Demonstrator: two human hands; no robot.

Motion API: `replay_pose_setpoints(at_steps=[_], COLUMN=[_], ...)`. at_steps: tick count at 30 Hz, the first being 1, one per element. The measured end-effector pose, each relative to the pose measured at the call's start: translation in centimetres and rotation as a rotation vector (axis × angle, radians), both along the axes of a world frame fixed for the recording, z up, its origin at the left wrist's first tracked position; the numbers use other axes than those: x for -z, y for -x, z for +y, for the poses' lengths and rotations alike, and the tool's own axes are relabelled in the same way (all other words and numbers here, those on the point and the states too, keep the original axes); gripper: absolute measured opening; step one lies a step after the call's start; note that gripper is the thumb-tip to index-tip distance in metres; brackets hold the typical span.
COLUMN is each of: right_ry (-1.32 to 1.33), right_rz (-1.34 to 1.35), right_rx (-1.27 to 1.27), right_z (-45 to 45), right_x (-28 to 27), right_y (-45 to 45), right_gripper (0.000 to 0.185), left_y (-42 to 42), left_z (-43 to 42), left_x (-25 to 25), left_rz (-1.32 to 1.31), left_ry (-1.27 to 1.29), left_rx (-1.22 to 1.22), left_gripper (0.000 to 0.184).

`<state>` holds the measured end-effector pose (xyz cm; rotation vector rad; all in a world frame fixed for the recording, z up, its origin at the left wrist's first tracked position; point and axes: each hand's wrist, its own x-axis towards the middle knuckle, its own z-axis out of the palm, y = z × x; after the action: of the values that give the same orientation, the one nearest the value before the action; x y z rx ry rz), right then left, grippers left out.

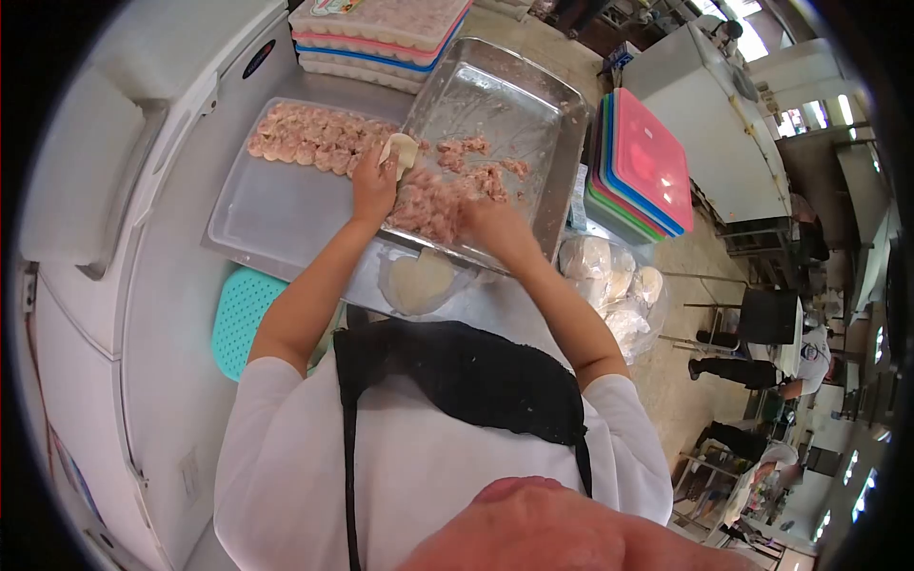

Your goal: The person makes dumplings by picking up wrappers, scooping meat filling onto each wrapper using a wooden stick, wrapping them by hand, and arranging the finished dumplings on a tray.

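Note:
My left hand (373, 186) is closed around a pale round dumpling wrapper (402, 150), at the left rim of a deep metal pan (509, 100). My right hand (487, 226) is down in the raw minced meat filling (430, 205) at the near end of that pan; its fingers are hidden and smeared by motion. Rows of filled dumplings (319, 138) lie at the far side of a pale plastic tray (276, 205) left of the pan. More wrappers (419, 283) rest on plastic on the metal table, close to my body.
Stacked trays of dumplings (376, 29) stand behind the tray. Coloured lids (652, 157) are piled right of the pan, with bagged wrappers (609, 285) nearer me. A turquoise basket (246, 319) sits low at left, beside a white fridge (176, 314). Other people work far right.

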<state>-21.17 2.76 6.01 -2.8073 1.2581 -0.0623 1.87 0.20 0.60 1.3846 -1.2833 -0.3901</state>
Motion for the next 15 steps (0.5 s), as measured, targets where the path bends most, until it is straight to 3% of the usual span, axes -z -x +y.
replay_pose_setpoints(at_steps=[3,6,8,11,14,15], right_ry=[-0.004,-0.102,0.042,0.015,0.05,-0.047], right_rz=[0.051,0.168,0.151,0.169,0.069,0.07], right_rx=[-0.078,0.105,0.134,0.218,0.16,0.097], right_z=[-0.5,-3.1,-5.7,-11.3,-10.0,-8.0], right_x=[-0.4,-7.6,-7.8,-3.5,1.7,2.4], right_y=[2.0,3.7,6.2,9.6,7.9,5.4], right_gripper=[0.022,0.026,0.021,0.025,0.024,0.024], left_y=[1.2,1.1,1.2,0.9,1.2,1.2], left_z=[0.3,-0.1,0.3,0.8,0.2,-0.2], left_x=[-0.4,-0.9,-1.0,-0.9,0.2,0.4], left_rz=[0.016,0.044,0.07,0.211,0.109,0.068], left_ry=[-0.023,0.054,0.109,0.011,0.012,0.031], left_rx=[0.019,0.033,0.011,0.076,-0.011,-0.017], left_gripper=[0.025,0.025,0.025,0.026,0.026,0.026])
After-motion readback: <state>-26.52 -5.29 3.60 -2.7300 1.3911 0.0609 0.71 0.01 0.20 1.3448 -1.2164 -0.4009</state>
